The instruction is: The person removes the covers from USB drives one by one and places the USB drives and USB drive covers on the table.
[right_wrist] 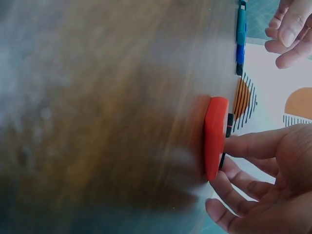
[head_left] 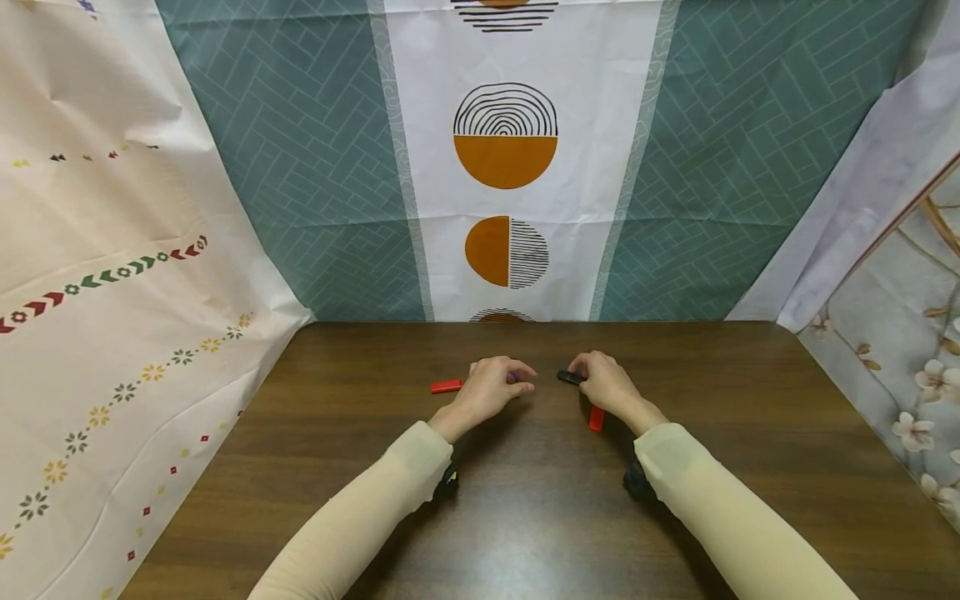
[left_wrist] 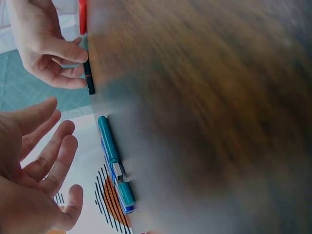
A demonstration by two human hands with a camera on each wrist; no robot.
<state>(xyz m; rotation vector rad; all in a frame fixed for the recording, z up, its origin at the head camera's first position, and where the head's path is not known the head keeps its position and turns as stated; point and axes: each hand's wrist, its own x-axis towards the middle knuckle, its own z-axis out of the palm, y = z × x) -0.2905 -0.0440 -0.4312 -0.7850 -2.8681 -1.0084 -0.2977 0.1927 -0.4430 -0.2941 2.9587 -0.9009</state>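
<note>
My right hand pinches a slim black pen-like thing lying on the table; a thin reddish band shows on its dark body in the left wrist view. Close under that wrist lies a red plastic piece, long and narrow with angled ends. My left hand hovers with fingers spread and loosely bent, holding nothing. Beyond it, side by side on the table, are a teal pen-like thing with a metal part near one end and a blue one, mostly hidden behind the teal.
Another red piece lies left of my left hand. The brown wooden table ends at a teal and white patterned cloth. Patterned cloths also hang along the left and right sides.
</note>
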